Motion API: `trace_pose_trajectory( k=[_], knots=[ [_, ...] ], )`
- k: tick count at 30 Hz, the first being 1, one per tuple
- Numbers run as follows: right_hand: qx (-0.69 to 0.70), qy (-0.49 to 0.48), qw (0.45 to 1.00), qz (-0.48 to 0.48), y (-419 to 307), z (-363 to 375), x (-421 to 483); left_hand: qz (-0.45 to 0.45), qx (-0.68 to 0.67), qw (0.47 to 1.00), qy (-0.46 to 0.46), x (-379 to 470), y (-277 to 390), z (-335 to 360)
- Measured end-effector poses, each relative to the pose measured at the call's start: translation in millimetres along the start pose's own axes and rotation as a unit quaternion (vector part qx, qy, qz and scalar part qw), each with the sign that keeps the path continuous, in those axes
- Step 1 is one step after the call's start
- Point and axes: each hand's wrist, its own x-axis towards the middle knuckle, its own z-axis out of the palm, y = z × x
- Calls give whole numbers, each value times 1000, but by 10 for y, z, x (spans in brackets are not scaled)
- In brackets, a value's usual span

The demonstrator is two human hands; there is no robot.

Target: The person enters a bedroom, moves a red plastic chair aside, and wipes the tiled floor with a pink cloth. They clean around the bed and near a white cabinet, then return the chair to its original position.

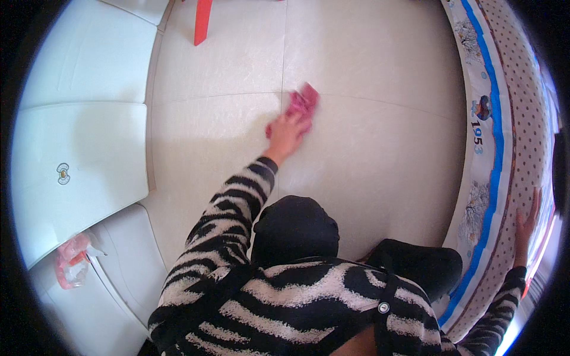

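Observation:
My left hand (286, 133) is on a crumpled dark pink cloth (304, 102), gripping and pressing it against the pale tiled floor (378, 155). The cloth lies across a joint between tiles and bunches out past my fingers; hand and cloth are slightly blurred. At the far right, my right hand (525, 227) rests on a dotted fabric cover (521, 169) with its thumb apart from the fingers. Nothing shows in that hand, though the picture's rim distorts it.
White panelled furniture (111, 147) with a small metal emblem (63, 174) lines the left side. A red and clear plastic bag (73, 260) hangs at its lower corner. A red furniture leg (202, 22) stands at the top. My black-clad knees (294, 231) are close below the cloth.

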Motion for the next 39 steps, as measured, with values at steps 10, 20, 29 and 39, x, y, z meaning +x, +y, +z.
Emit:
trace_pose_trajectory(
  k=[10,20,29,39],
  knots=[
    [-38,8,999,-19,63,-2,-36,-299,-405,823,263,-722,-813,-459],
    [-58,-25,997,35,-175,-136,-2,-369,35,903,217,54,-2386,-319],
    [-29,-20,998,57,-133,-82,-14,-26,-36,997,59,1831,-439,207],
    [-65,23,996,64,-152,25,8,154,-300,914,-227,105,1024,94]
  ],
)
